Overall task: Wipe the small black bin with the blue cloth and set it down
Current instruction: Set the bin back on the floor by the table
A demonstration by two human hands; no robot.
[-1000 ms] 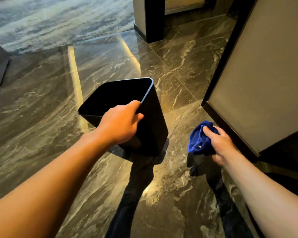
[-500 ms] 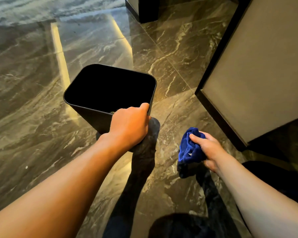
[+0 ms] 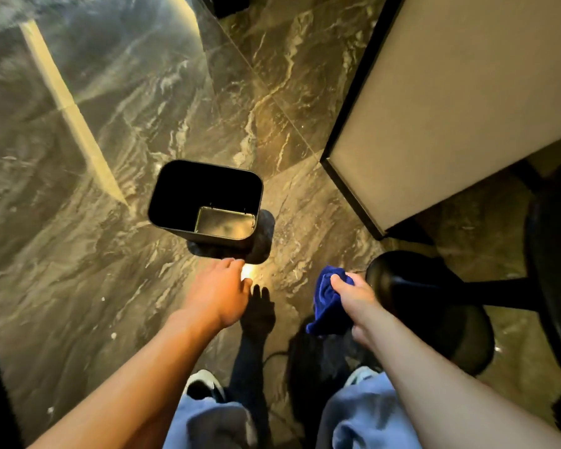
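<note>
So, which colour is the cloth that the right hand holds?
Deep blue. The cloth is bunched in the right hand, shown only by the head view.

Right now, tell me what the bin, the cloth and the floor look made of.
Bin: probably smooth black plastic, its thin rounded rim sheening faintly.
Blue cloth: soft fabric, perhaps microfibre, bunched in folds.
Floor: polished dark veined stone or tile, mirroring light.

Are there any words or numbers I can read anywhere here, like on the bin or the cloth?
None: no readable text anywhere in this picture.
Small black bin: plain, no label or number showing.
Blue cloth, bunched in the right hand: no tag or print showing.
Marble floor and beige panel: no signs or writing.
</note>
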